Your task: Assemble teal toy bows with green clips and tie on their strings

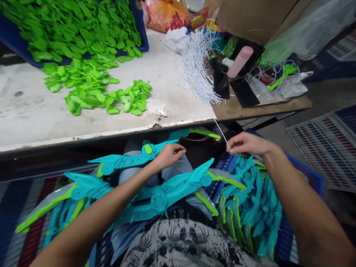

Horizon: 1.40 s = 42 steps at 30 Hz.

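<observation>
My right hand (244, 144) pinches one end of a thin white string (221, 130), which slants up to the table edge. Over my lap is my left hand (171, 154), its fingers curled together; whether anything lies between them is too small to tell. Beneath and beside that hand, a turquoise toy piece (133, 160) with a green inset rests across my knees. Nearer my body lies a larger turquoise piece (178, 187) with green-edged clear blades, partly covered by my left forearm. A bundle of white strings (197, 70) spreads over the table.
Green parts (105, 92) lie loose on the table (172, 92), before a blue crate (144, 39) full of them. A phone (244, 92) and pink bottle (240, 61) stand right. Finished-looking turquoise pieces (256, 196) fill a crate at my right; others sit at left.
</observation>
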Motion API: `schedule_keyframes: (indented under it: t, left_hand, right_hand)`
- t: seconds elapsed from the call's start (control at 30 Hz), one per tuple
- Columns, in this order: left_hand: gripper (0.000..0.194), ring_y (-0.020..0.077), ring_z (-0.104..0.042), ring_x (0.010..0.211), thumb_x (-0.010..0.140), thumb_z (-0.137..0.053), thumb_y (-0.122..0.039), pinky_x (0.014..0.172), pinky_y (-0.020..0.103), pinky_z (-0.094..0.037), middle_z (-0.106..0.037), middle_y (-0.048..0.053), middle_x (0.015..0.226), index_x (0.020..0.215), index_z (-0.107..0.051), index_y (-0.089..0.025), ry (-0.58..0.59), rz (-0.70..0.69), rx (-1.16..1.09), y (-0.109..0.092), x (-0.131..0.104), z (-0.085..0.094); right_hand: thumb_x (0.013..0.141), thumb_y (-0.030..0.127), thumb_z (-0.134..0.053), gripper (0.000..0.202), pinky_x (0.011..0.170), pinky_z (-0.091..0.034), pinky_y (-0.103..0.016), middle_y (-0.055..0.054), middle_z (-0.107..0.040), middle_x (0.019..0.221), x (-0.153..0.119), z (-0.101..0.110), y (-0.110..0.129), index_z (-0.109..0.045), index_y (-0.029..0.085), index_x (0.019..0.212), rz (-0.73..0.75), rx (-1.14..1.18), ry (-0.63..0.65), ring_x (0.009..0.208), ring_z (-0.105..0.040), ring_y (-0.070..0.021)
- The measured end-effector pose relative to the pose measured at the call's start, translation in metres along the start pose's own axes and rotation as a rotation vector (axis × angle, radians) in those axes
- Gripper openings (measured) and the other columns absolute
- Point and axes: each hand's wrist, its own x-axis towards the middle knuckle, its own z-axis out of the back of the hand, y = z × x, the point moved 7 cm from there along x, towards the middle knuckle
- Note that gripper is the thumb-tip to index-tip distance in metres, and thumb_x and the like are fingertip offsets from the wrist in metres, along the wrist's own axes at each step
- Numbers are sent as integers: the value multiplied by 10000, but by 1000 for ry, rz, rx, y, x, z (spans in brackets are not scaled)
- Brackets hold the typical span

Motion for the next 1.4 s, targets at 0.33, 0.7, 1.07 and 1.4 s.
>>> schedule_keyframes:
  t: [0.33,0.7,1.07,1.4]
  left_hand:
    - [54,84,-580,557,808,-630,-160,576,219,-474,-642,33,663,799,-641,-107,159,549,-784,13,84,-116]
    - [126,90,-611,570,868,-525,-105,596,213,-496,-650,34,686,934,-632,-102,230,594,-897,10,104,-147]
    - [143,101,-640,612,838,-564,-88,611,209,-512,-675,38,717,958,-630,-125,310,549,-1072,0,111,-165]
    - [149,77,-608,565,852,-563,-116,636,218,-491,-643,25,618,711,-609,-96,246,479,-828,-5,122,-160]
  right_hand:
    - [778,389,-622,231,668,-498,-309,-39,-687,753,-2,-6,-78,-673,165,808,216,-27,-1041,669,-620,-166]
    - [868,323,-540,177,713,-517,-326,-43,-689,807,2,-12,-71,-635,199,786,375,-268,-1164,771,-643,-177]
    - [872,268,-529,127,782,-519,-399,-57,-694,854,4,-18,-73,-636,225,820,436,-365,-1100,837,-638,-202]
    - [850,317,-575,175,809,-516,-361,-80,-666,1012,15,-15,-79,-613,193,966,388,-290,-940,953,-622,-203]
